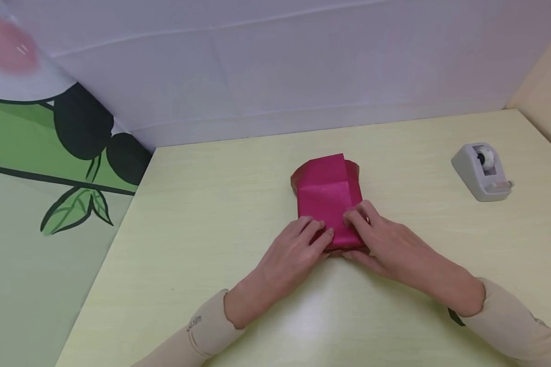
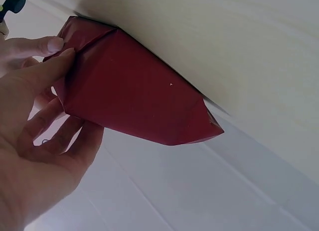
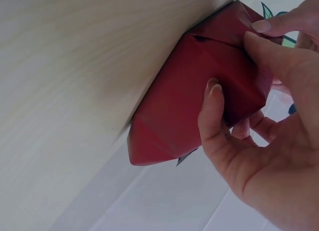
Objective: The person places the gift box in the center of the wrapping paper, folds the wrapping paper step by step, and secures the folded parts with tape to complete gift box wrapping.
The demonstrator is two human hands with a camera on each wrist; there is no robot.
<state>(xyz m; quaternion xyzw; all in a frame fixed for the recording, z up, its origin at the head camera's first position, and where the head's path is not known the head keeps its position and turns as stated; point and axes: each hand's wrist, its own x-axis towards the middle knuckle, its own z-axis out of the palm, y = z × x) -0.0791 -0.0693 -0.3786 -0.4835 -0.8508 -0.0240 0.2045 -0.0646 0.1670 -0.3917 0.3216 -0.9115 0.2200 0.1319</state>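
A package wrapped in shiny crimson paper (image 1: 323, 196) lies on the table, its far end a flared, unfolded paper opening in the head view. My left hand (image 1: 291, 252) grips the near left corner, fingertips on top and thumb at the near end. At the near right corner my right hand (image 1: 392, 250) holds on the same way, its fingers bent over the top. The left wrist view shows the package's (image 2: 134, 86) side and a creased fold under the thumb. In the right wrist view, both thumbs meet at the folded end of the package (image 3: 174, 96). What the paper encloses is hidden.
A grey tape dispenser (image 1: 477, 173) with a roll of clear tape stands at the right of the pale wooden table (image 1: 202, 204). Behind the table hangs a white cloth wall (image 1: 275, 66). A painted green and black panel (image 1: 73, 153) is at the left.
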